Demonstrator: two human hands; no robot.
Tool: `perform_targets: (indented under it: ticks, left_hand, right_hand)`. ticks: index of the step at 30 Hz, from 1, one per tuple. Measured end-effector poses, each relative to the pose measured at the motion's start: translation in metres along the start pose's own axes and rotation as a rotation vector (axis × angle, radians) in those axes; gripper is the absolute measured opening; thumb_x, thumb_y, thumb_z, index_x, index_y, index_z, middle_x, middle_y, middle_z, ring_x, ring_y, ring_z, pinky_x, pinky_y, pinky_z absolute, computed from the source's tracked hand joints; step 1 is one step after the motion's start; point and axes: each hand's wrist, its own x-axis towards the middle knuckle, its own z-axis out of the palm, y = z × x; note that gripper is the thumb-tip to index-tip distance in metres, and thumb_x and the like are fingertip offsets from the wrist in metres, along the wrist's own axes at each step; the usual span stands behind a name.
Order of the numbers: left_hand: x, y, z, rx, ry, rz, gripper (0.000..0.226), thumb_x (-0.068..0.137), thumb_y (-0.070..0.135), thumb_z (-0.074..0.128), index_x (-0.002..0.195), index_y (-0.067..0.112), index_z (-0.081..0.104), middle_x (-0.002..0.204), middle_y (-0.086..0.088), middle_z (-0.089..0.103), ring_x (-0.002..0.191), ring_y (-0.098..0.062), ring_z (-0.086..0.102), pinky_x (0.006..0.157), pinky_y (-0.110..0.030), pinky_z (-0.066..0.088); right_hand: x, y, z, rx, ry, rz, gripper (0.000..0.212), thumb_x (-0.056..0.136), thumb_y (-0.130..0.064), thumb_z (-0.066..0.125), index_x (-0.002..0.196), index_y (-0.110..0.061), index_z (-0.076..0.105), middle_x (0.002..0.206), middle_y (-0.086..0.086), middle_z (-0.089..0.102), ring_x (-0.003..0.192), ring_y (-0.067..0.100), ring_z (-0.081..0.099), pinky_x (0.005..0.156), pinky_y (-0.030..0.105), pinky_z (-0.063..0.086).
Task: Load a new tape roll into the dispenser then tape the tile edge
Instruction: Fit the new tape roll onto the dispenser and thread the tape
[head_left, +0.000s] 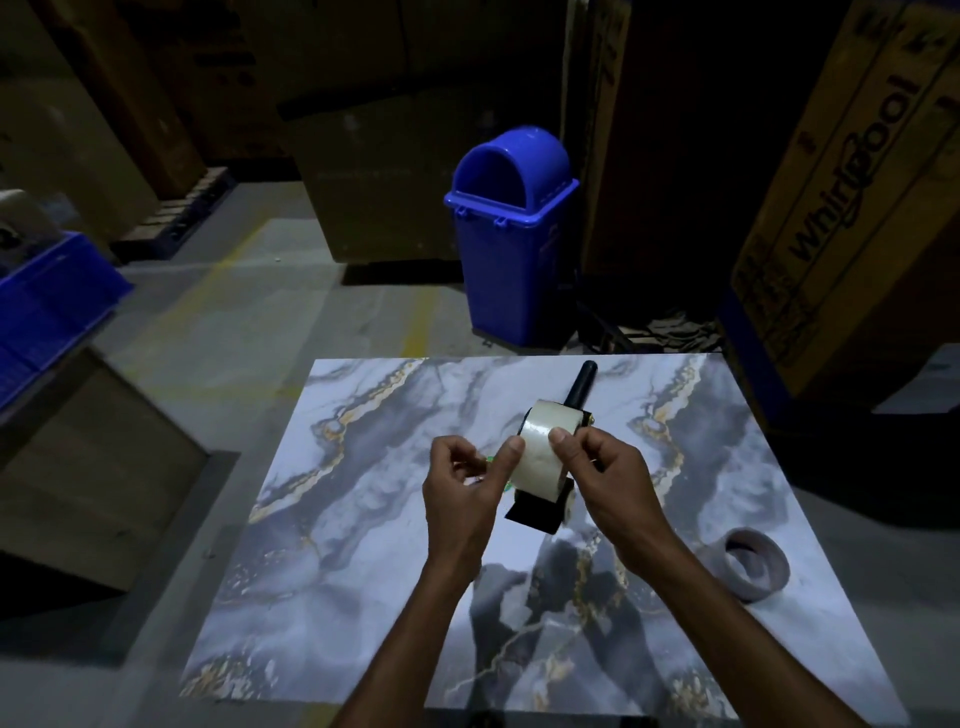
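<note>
A pale tape roll (543, 441) sits mounted in a black tape dispenser (540, 512) whose handle (581, 387) points away from me. The dispenser lies on a grey marble-patterned tile (363, 519) with gold veins. My left hand (465, 493) holds the roll's left side, thumb pressed on its face. My right hand (605, 475) grips the right side, thumb on the tape surface. Both thumbs meet near the middle of the roll. An empty grey cardboard core (753, 564) lies on the tile at the right.
A blue swing-lid bin (511, 234) stands on the floor beyond the tile. Big cardboard boxes (852, 192) rise at the right and back. A blue crate (47, 301) sits at the left above a brown box (93, 467). The room is dim.
</note>
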Motion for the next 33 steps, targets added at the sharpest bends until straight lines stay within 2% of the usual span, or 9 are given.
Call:
perform_targets:
  ticks: [3, 7, 10, 13, 17, 22, 25, 29, 33]
  left_hand:
    - [0.003, 0.002, 0.003, -0.017, -0.122, -0.084, 0.053, 0.079, 0.066, 0.066, 0.106, 0.020, 0.061, 0.102, 0.005, 0.066, 0.090, -0.003, 0.063, 0.082, -0.029, 0.049]
    - [0.007, 0.010, 0.011, -0.115, -0.369, -0.380, 0.057, 0.085, 0.072, 0.051, 0.121, 0.032, 0.069, 0.120, -0.004, 0.073, 0.108, -0.020, 0.069, 0.098, -0.046, 0.053]
    - [0.007, 0.014, 0.013, -0.213, -0.413, -0.418, 0.053, 0.090, 0.068, 0.051, 0.114, 0.029, 0.077, 0.112, -0.010, 0.077, 0.101, -0.029, 0.071, 0.090, -0.048, 0.054]
    - [0.004, 0.011, 0.018, -0.256, -0.361, -0.383, 0.052, 0.086, 0.066, 0.061, 0.119, 0.027, 0.074, 0.124, -0.019, 0.069, 0.108, -0.028, 0.068, 0.090, -0.045, 0.056]
    - [0.005, 0.012, 0.018, -0.120, -0.304, -0.243, 0.036, 0.081, 0.058, 0.067, 0.114, 0.044, 0.069, 0.130, -0.001, 0.053, 0.112, -0.012, 0.064, 0.080, -0.023, 0.056]
    - [0.003, 0.011, 0.012, 0.021, -0.091, -0.063, 0.035, 0.081, 0.062, 0.066, 0.097, 0.030, 0.070, 0.106, 0.002, 0.063, 0.094, -0.010, 0.063, 0.079, -0.031, 0.055]
    - [0.000, 0.012, 0.006, -0.048, -0.140, -0.065, 0.026, 0.094, 0.047, 0.064, 0.087, 0.023, 0.071, 0.091, -0.003, 0.070, 0.081, -0.011, 0.062, 0.072, -0.033, 0.050]
    - [-0.010, 0.008, 0.008, 0.001, -0.222, -0.059, 0.026, 0.090, 0.052, 0.062, 0.097, 0.030, 0.073, 0.102, 0.012, 0.068, 0.095, -0.007, 0.063, 0.079, -0.026, 0.053]
    - [-0.019, 0.002, 0.019, 0.035, -0.235, -0.038, 0.029, 0.093, 0.053, 0.064, 0.110, 0.029, 0.068, 0.115, 0.006, 0.059, 0.107, -0.016, 0.063, 0.086, -0.032, 0.058]
  right_hand:
    - [-0.002, 0.002, 0.000, -0.041, -0.008, -0.008, 0.045, 0.090, -0.049, 0.064, 0.070, -0.010, 0.058, 0.061, -0.007, 0.054, 0.058, 0.008, 0.047, 0.055, 0.023, 0.041]
    - [-0.005, 0.013, 0.001, -0.164, -0.053, -0.057, 0.045, 0.089, -0.057, 0.063, 0.074, -0.016, 0.062, 0.075, 0.000, 0.062, 0.067, 0.012, 0.054, 0.060, 0.030, 0.048]
    - [-0.007, 0.016, 0.000, -0.303, -0.082, -0.140, 0.032, 0.092, -0.046, 0.065, 0.079, -0.017, 0.064, 0.081, -0.001, 0.058, 0.077, 0.006, 0.054, 0.063, 0.019, 0.047]
    - [-0.007, 0.017, -0.004, -0.449, -0.109, -0.249, 0.035, 0.094, -0.050, 0.061, 0.083, -0.017, 0.064, 0.077, -0.014, 0.054, 0.084, 0.012, 0.053, 0.068, 0.029, 0.049]
    - [-0.007, 0.018, -0.006, -0.503, -0.120, -0.303, 0.038, 0.092, -0.053, 0.054, 0.089, -0.017, 0.066, 0.083, -0.015, 0.056, 0.088, 0.010, 0.051, 0.073, 0.027, 0.048]
    - [-0.008, 0.017, -0.004, -0.505, -0.106, -0.360, 0.033, 0.094, -0.046, 0.057, 0.090, -0.015, 0.066, 0.084, -0.013, 0.056, 0.089, 0.011, 0.050, 0.071, 0.016, 0.043]
    - [-0.009, 0.017, -0.003, -0.451, -0.057, -0.274, 0.035, 0.096, -0.051, 0.055, 0.088, -0.018, 0.065, 0.083, -0.019, 0.055, 0.088, 0.007, 0.052, 0.069, 0.012, 0.039]
    - [-0.008, 0.015, 0.000, -0.362, -0.030, -0.145, 0.028, 0.099, -0.039, 0.055, 0.083, -0.018, 0.063, 0.079, -0.009, 0.058, 0.086, 0.008, 0.053, 0.065, 0.017, 0.039]
    - [-0.005, 0.014, -0.001, -0.336, -0.023, -0.074, 0.026, 0.102, -0.033, 0.053, 0.077, -0.025, 0.057, 0.080, -0.007, 0.059, 0.086, 0.007, 0.051, 0.067, 0.023, 0.038]
